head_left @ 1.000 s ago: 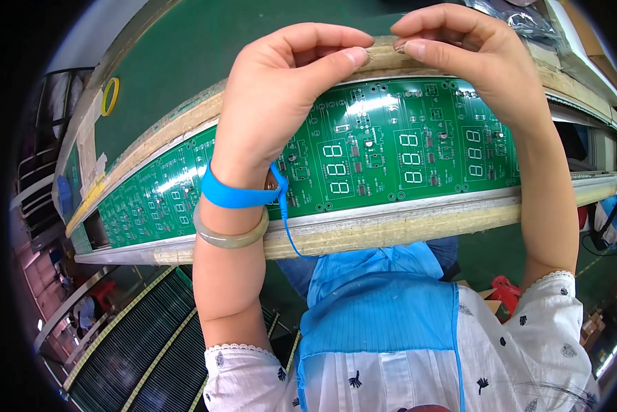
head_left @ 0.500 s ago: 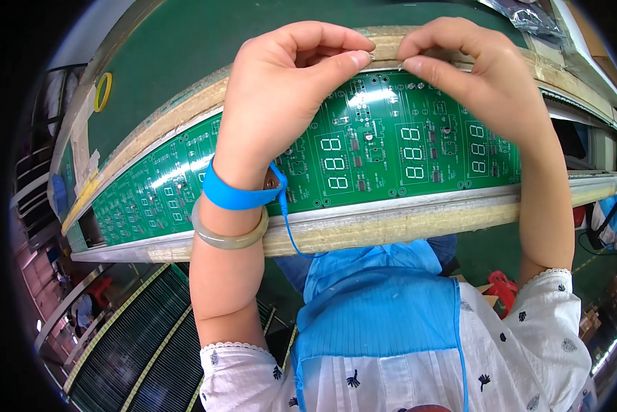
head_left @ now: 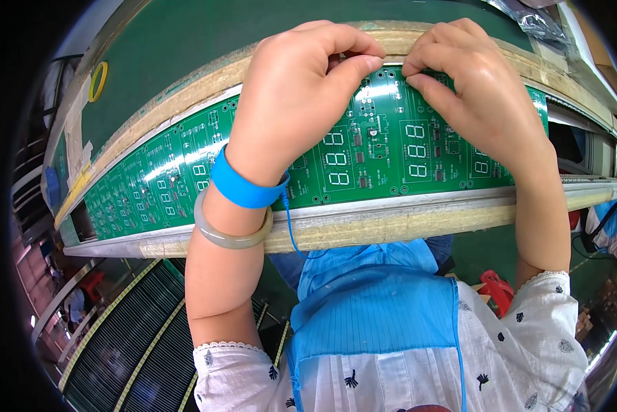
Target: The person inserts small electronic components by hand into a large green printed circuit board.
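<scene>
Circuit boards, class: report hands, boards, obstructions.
Left hand: pinched, any held part unclear. Right hand: pinched, likewise unclear. Green printed circuit boards: between rails, partly hidden by both hands.

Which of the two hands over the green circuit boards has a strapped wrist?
The left hand: a blue wrist strap circles its wrist, and a greyish bangle sits nearer the elbow. The right hand has a bare wrist.

Glossy and smooth on the green printed circuit boards [head_left: 391,175], with white glare. Dull metal along the edge strip [head_left: 418,204]; rough, matt, wood-like along the front rail [head_left: 391,224]. Matt on the blue wristband [head_left: 243,185]; polished, stone-like on the bangle [head_left: 233,238]. Creased cloth in apron [head_left: 377,312] and blouse [head_left: 404,374]; shiny, crinkled plastic in the bag [head_left: 531,24].
</scene>
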The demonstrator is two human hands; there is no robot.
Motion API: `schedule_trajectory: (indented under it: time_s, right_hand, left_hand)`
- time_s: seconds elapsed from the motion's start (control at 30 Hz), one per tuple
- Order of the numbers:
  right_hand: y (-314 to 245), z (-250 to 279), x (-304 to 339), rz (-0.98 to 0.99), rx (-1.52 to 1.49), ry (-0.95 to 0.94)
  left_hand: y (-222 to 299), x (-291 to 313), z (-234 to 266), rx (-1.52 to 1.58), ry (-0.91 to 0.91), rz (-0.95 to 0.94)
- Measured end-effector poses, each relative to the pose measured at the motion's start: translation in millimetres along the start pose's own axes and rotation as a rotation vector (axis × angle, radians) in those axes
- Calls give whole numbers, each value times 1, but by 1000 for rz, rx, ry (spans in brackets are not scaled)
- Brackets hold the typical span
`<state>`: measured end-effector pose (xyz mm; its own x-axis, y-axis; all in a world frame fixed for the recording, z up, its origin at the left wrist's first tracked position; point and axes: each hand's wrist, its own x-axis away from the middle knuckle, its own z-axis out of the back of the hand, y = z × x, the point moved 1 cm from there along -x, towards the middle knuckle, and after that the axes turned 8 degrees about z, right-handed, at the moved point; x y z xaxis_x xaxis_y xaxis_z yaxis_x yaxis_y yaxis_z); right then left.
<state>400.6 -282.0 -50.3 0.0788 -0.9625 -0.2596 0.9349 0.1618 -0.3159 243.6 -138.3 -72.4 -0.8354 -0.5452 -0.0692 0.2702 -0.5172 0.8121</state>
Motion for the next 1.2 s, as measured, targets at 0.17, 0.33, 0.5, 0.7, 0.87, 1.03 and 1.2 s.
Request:
schedule_trajectory:
  time_s: [0.17,0.33,0.5,0.7,0.87,1.03,1.2]
  right_hand:
    - [-2,-2,-1,29,47,20]
    - [-6,-2,-1,23,66,28]
    - [-6,-4,-1,-16,16,16]
    - [6,3,0,-10,-67,64]
    - [-4,26,-11,-326,-208,7]
    - [2,26,-7,-311,-198,5]
    - [2,26,-6,-278,-195,42]
  left_hand:
    - [-1,1,-1,-37,19,-66]
    - [2,0,-3,-88,26,-82]
    - [1,-1,-9,-25,84,-138]
    - [1,0,-16,-177,78,-223]
    - [3,-1,-21,-280,75,-289]
    - [7,-1,-23,-264,73,-228]
    - [8,-2,-25,-281,71,-226]
